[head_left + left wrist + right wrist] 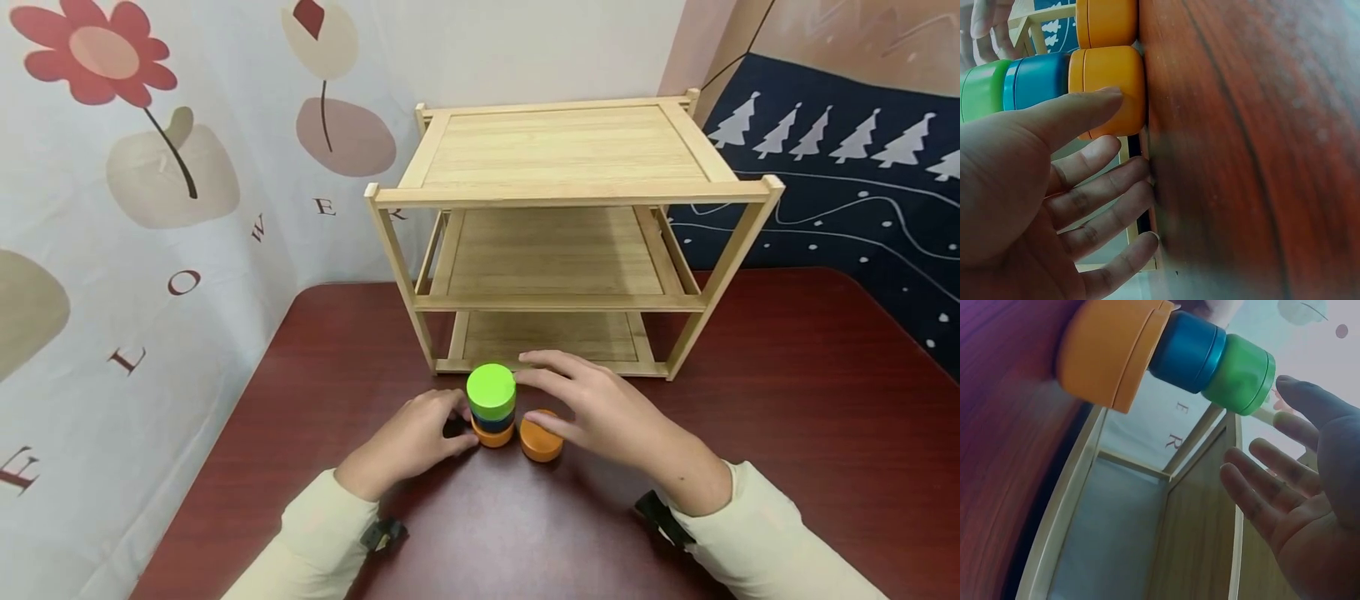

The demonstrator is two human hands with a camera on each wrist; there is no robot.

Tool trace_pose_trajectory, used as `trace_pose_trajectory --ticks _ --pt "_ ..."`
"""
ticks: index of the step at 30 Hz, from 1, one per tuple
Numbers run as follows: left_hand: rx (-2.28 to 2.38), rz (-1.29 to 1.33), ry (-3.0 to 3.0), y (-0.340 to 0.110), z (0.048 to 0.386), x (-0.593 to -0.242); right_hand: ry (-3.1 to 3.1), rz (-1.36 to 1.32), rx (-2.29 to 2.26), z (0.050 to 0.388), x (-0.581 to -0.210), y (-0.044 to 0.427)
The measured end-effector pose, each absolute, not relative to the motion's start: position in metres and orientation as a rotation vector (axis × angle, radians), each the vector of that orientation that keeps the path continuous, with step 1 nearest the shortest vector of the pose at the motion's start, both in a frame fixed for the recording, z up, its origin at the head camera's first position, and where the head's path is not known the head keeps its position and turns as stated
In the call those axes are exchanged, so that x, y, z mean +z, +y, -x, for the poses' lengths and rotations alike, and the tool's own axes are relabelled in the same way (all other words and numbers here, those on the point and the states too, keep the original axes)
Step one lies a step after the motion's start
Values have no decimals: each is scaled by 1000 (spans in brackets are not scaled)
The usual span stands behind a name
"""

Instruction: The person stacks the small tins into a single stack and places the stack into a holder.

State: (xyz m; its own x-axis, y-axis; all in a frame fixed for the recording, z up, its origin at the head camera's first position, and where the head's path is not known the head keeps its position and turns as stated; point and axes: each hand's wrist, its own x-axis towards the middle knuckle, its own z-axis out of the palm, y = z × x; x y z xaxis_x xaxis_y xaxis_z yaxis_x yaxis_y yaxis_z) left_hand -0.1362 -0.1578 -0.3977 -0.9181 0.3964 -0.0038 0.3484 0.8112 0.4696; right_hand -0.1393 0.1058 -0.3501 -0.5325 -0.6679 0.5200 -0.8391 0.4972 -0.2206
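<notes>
Dark red and shiny, my table [840, 367] has a wooden rack [570, 146] at the back. In front of it I see a stack: orange jar [495, 437] at the bottom, blue jar [496, 423] in the middle, green jar [491, 390] on top. Just beside it stands a second orange jar [542, 444]. My left hand [416, 429] is by the bottom jar, fingers loosely spread; I can't tell if they touch. Near the green jar, my right hand [600, 408] has its fingers wide.

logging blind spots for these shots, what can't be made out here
Head view: most of the blue cylinder, behind the green cylinder.
Left wrist view: part of the loose orange cylinder, cut off by the top edge.
Right wrist view: most of the stacked orange cylinder, behind the loose one.
</notes>
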Motion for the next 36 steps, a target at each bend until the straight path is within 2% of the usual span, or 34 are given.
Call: trace_pose_trajectory --ticks 36 --pt "674 -680 2926 -159 139 -399 -2472 -1409 576 145 -370 111"
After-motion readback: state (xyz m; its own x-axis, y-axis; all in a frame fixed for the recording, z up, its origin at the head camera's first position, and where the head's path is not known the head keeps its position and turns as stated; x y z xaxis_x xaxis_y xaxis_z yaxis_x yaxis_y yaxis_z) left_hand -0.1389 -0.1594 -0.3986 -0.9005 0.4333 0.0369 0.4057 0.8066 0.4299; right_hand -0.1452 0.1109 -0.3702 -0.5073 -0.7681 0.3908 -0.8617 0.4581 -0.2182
